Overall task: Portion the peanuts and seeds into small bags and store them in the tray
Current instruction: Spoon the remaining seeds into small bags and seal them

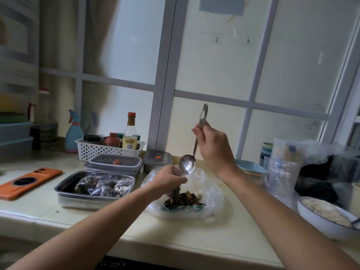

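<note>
My left hand (169, 177) pinches the top of a small clear bag (175, 192) that hangs down over a pile of dark seeds and pale peanuts (185, 199). The pile lies on a large clear plastic bag (209, 193) spread on the counter. My right hand (213, 146) grips the handle of a metal spoon (187, 164), whose empty bowl is tilted at the small bag's mouth. To the left stands a steel tray (64, 193) holding several filled small bags (103, 186).
Lidded containers (114, 162) and a white basket of bottles (93, 149) stand behind the tray. An orange phone (29, 182) lies far left. At right are a white bowl of oats (323, 227), clear bags (282, 172) and stacked dishes (251, 169).
</note>
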A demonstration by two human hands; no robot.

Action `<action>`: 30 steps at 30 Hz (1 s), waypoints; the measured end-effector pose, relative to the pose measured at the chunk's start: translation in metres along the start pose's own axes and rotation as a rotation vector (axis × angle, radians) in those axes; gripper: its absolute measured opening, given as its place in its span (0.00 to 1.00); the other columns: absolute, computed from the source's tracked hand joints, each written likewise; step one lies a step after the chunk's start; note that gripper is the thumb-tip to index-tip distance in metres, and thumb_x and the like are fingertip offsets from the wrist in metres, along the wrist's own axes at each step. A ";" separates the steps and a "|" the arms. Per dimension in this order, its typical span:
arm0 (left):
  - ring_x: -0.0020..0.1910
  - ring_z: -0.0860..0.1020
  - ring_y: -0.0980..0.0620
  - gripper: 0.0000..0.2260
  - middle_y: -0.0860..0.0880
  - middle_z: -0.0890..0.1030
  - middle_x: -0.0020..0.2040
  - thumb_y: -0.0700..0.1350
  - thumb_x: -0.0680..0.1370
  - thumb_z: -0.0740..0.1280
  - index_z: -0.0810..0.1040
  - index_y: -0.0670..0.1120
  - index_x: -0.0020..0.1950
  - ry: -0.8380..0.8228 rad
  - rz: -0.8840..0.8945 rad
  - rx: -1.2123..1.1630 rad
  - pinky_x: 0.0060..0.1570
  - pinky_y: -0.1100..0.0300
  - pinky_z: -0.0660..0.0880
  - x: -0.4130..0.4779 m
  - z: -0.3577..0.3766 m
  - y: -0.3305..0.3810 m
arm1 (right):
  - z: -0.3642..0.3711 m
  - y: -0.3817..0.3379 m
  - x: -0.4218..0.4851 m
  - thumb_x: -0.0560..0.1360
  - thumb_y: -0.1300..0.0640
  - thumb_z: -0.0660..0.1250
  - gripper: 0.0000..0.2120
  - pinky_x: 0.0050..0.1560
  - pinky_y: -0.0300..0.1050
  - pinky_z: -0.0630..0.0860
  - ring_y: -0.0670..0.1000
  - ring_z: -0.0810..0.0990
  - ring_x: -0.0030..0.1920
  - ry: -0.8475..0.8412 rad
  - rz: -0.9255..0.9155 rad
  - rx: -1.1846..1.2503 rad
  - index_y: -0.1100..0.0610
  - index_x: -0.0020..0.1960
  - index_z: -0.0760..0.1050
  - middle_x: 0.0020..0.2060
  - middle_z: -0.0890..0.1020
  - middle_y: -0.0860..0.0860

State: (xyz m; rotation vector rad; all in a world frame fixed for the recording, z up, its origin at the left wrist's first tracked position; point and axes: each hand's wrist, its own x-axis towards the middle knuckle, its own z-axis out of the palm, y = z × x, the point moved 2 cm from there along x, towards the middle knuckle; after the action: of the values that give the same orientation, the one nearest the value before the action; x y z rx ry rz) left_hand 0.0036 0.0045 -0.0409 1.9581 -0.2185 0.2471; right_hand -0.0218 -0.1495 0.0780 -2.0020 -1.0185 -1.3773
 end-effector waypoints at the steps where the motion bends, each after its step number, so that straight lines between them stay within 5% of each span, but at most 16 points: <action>1: 0.38 0.74 0.51 0.09 0.46 0.76 0.37 0.45 0.69 0.70 0.77 0.43 0.45 0.002 0.018 0.011 0.44 0.54 0.69 -0.002 -0.001 0.001 | -0.002 0.006 -0.001 0.85 0.54 0.62 0.12 0.30 0.39 0.69 0.44 0.71 0.28 0.008 0.055 -0.003 0.62 0.52 0.76 0.30 0.70 0.41; 4: 0.42 0.79 0.50 0.12 0.49 0.82 0.43 0.48 0.72 0.72 0.77 0.43 0.49 -0.101 0.086 0.109 0.48 0.55 0.76 -0.008 -0.007 0.007 | -0.005 0.024 -0.010 0.85 0.51 0.61 0.13 0.30 0.44 0.75 0.49 0.77 0.29 -0.062 0.282 0.051 0.60 0.52 0.78 0.31 0.78 0.50; 7: 0.45 0.80 0.54 0.14 0.52 0.82 0.47 0.53 0.75 0.75 0.79 0.48 0.57 -0.293 0.141 0.346 0.49 0.59 0.77 -0.021 -0.008 0.019 | -0.006 0.040 -0.026 0.85 0.52 0.63 0.11 0.29 0.36 0.75 0.46 0.79 0.26 -0.149 0.509 0.147 0.57 0.50 0.79 0.33 0.80 0.52; 14: 0.49 0.80 0.56 0.20 0.58 0.81 0.49 0.60 0.68 0.80 0.81 0.53 0.54 -0.539 0.201 0.617 0.49 0.59 0.75 -0.034 -0.006 0.031 | 0.001 0.056 -0.060 0.84 0.55 0.65 0.11 0.30 0.42 0.80 0.56 0.83 0.28 -0.181 0.741 0.286 0.60 0.48 0.80 0.33 0.83 0.59; 21: 0.42 0.80 0.51 0.05 0.51 0.85 0.44 0.47 0.74 0.73 0.84 0.49 0.48 -0.326 0.330 0.746 0.45 0.56 0.78 -0.025 0.004 0.032 | 0.008 0.049 -0.060 0.84 0.53 0.63 0.13 0.29 0.42 0.77 0.53 0.82 0.26 -0.232 0.774 0.296 0.59 0.45 0.79 0.33 0.82 0.58; 26: 0.40 0.78 0.56 0.04 0.53 0.84 0.43 0.45 0.74 0.73 0.84 0.49 0.48 -0.311 0.346 0.685 0.40 0.66 0.73 -0.021 0.001 0.032 | 0.012 0.048 -0.060 0.84 0.53 0.61 0.14 0.28 0.42 0.77 0.53 0.82 0.26 -0.288 0.852 0.271 0.61 0.47 0.78 0.32 0.83 0.57; 30: 0.42 0.79 0.59 0.11 0.55 0.83 0.46 0.53 0.74 0.76 0.83 0.50 0.52 -0.386 0.216 0.490 0.41 0.67 0.72 -0.020 -0.006 0.025 | 0.018 0.062 -0.071 0.83 0.56 0.60 0.14 0.29 0.43 0.77 0.56 0.84 0.28 -0.319 1.065 0.352 0.65 0.47 0.77 0.31 0.83 0.58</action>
State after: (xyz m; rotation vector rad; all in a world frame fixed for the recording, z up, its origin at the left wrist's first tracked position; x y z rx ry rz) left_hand -0.0227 0.0015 -0.0217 2.4618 -0.6761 0.0588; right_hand 0.0231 -0.1941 0.0057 -1.9980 -0.1538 -0.2953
